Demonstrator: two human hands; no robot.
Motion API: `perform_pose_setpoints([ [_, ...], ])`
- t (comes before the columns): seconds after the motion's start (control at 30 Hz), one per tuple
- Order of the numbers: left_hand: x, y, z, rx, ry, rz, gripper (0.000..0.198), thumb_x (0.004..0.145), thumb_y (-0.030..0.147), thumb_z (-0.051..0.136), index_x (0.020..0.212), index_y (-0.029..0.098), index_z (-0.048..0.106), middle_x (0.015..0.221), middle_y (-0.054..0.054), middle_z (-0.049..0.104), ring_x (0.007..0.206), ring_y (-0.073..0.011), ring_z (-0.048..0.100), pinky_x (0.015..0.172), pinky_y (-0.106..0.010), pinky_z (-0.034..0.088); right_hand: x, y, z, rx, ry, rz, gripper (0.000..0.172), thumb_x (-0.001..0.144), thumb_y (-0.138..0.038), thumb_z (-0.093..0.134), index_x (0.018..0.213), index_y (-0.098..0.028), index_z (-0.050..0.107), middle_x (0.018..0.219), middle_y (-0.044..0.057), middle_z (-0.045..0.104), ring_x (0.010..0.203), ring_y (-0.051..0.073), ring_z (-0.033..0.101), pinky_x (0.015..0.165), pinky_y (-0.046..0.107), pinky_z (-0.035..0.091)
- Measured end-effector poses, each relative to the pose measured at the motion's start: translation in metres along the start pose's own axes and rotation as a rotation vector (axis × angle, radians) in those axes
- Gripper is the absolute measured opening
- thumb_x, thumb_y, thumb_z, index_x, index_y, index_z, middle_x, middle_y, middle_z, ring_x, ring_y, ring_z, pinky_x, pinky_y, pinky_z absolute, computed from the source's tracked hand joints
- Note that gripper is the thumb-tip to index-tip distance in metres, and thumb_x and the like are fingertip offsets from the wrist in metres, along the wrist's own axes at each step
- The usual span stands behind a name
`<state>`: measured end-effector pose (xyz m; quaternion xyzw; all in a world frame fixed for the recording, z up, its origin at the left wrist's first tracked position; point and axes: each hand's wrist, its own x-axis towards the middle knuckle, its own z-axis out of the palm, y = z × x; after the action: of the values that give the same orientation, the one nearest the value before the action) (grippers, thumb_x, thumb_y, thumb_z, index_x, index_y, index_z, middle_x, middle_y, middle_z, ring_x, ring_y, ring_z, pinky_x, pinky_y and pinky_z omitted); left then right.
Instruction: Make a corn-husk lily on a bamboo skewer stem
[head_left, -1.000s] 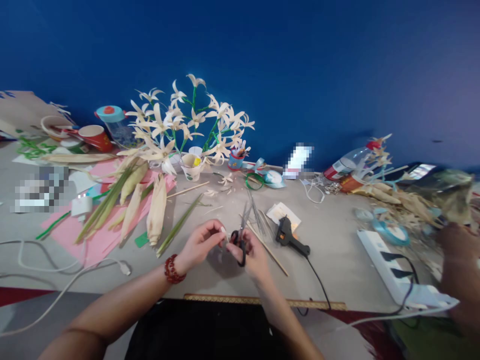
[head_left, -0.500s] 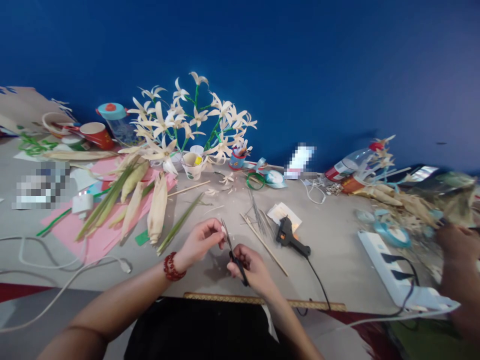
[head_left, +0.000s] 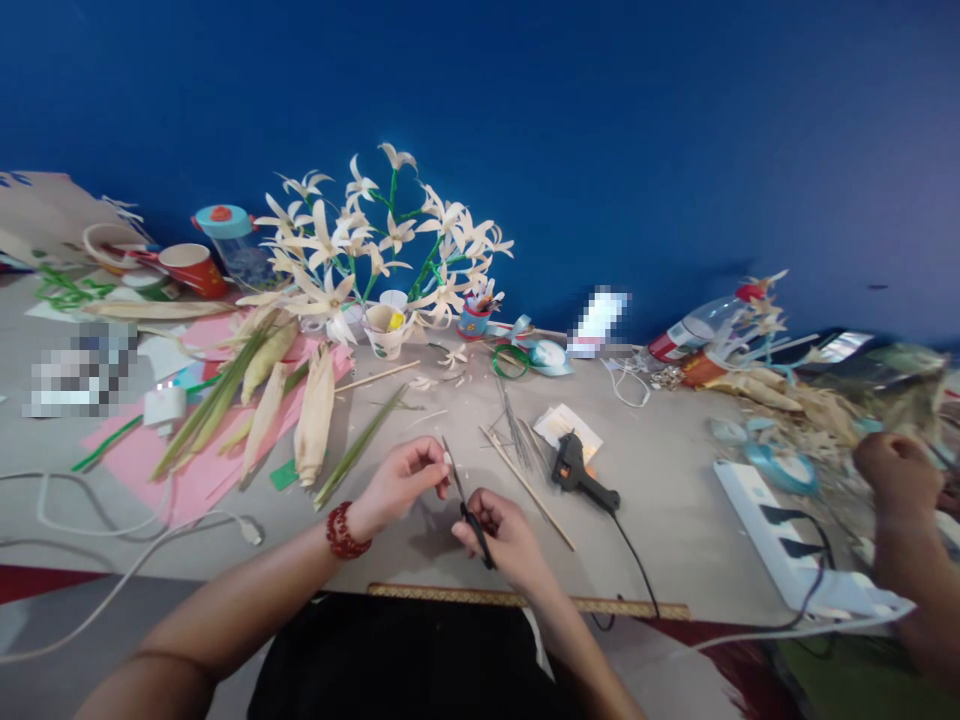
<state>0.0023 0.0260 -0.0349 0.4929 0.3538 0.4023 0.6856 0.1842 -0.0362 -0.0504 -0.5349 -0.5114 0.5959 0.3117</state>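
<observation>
My right hand (head_left: 504,530) is closed around the handles of a pair of black scissors (head_left: 474,525). Their blades point up and away, close beside my left fingertips. My left hand (head_left: 405,478), with a red bead bracelet (head_left: 346,530) at the wrist, pinches a tiny pale piece (head_left: 448,459) right by the blades; its kind is too small to make out. Left of it lie a green leaf strip (head_left: 360,445) and dried corn husks (head_left: 316,420). Right of the scissors are a thin wooden stick (head_left: 529,490), several wires (head_left: 514,430) and a black glue gun (head_left: 581,475).
Behind stand white husk flowers on green stems (head_left: 397,235) and a paper cup (head_left: 385,335). A wooden ruler (head_left: 450,596) lies along the front edge. On the right are a white power strip (head_left: 780,550), blue ribbon (head_left: 784,470) and another person's hand (head_left: 898,475).
The other person's hand at the far right has shifted slightly up and left and now looks more like a fist. My own hands and the scissors have barely moved.
</observation>
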Motion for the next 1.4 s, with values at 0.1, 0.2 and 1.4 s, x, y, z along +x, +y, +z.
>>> perform_pose_setpoints([
  [0.1,0.000,0.001,0.001,-0.001,0.009,-0.007,0.030,0.081,0.039,0.069,0.072,0.016,0.051,0.065,0.003,0.056,0.054,-0.0098,0.056,0.058,-0.023,0.042,0.001,-0.001,0.000,-0.013,0.010,-0.001,0.049,0.069,-0.061,0.073,0.067,-0.022,0.042,0.053,-0.008,0.042,0.047,0.009,0.041,0.047,0.022,0.032],
  [0.2,0.000,0.004,0.002,-0.004,0.017,-0.014,0.032,0.079,0.040,0.070,0.071,0.017,0.051,0.065,0.003,0.056,0.054,-0.0102,0.056,0.058,-0.023,0.042,0.000,-0.002,0.000,-0.011,0.007,0.004,0.050,0.069,-0.061,0.073,0.067,-0.022,0.041,0.053,-0.007,0.043,0.047,0.009,0.042,0.046,0.022,0.032],
  [1.4,0.002,0.002,0.003,-0.187,0.079,-0.010,0.021,0.076,0.031,0.074,0.076,0.015,0.059,0.075,0.000,0.062,0.060,-0.0099,0.054,0.062,-0.024,0.042,0.000,-0.016,-0.033,-0.952,0.121,-0.037,0.025,0.068,-0.030,0.078,0.077,-0.021,0.057,0.071,-0.002,0.061,0.062,0.015,0.053,0.055,0.025,0.024],
])
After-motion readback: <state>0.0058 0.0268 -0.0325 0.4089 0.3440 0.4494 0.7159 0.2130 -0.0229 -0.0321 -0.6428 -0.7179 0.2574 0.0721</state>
